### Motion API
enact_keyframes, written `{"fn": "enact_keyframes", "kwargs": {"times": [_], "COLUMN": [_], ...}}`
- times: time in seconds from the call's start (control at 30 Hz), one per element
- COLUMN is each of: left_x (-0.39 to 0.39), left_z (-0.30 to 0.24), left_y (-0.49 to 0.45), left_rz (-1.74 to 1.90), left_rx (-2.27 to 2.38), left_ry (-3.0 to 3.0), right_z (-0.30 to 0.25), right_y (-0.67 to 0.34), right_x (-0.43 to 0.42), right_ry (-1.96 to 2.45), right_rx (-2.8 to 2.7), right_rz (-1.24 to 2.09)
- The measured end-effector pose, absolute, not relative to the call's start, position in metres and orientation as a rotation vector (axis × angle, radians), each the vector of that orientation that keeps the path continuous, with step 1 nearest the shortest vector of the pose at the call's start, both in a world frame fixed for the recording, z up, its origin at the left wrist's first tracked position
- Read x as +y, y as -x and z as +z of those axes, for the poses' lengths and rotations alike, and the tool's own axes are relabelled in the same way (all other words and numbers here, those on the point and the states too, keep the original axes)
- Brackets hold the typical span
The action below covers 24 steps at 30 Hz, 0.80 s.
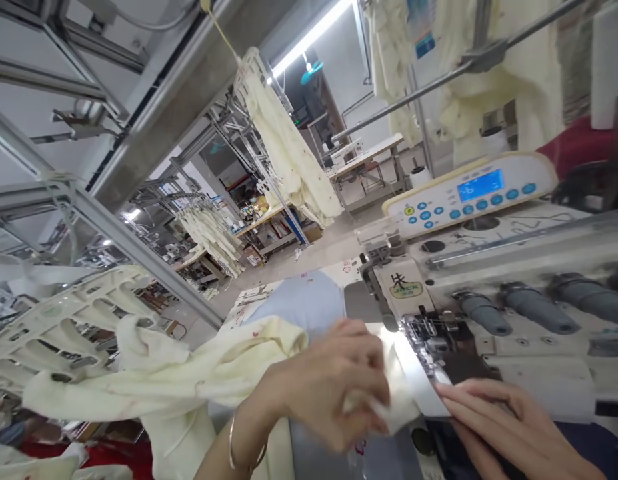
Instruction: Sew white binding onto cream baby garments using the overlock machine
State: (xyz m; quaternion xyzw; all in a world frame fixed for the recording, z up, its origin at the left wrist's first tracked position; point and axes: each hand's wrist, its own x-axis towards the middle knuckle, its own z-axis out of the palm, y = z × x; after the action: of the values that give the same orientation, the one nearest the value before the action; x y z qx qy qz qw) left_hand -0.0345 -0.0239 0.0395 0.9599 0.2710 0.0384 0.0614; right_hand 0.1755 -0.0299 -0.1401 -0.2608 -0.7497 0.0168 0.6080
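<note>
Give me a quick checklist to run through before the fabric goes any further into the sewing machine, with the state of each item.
1. Left hand grips the cream fabric: ok, fingers pinch its edge.
2. Right hand flat on the machine bed beside the presser foot: ok.
3. Fingers apart from the needle area: cannot tell, the picture is blurred.
4. Fabric edge under the foot: not ok, it sits in front.
5. Control panel lit: ok, reading illegible.
6. Loose fabric trails freely to the left: ok.

head view | tilted, looks forward-down | close over sewing machine (489,293)
</note>
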Motion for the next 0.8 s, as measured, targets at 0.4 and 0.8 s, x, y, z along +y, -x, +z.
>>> {"fn": "enact_keyframes", "kwargs": {"times": [0.4, 0.8], "left_x": [-0.074, -0.048], "left_z": [0.034, 0.021], "left_y": [0.022, 0.019], "left_rz": [-0.004, 0.597], "left_rx": [0.594, 0.648], "left_ry": [-3.023, -2.825], "right_z": [-0.072, -0.094], "right_y": [-0.183, -0.168], "right_x": [-0.033, -0.065], "right_ry": [0.743, 0.731], "right_rx": [-1.845, -1.759], "right_rz": [0.282, 0.575]}}
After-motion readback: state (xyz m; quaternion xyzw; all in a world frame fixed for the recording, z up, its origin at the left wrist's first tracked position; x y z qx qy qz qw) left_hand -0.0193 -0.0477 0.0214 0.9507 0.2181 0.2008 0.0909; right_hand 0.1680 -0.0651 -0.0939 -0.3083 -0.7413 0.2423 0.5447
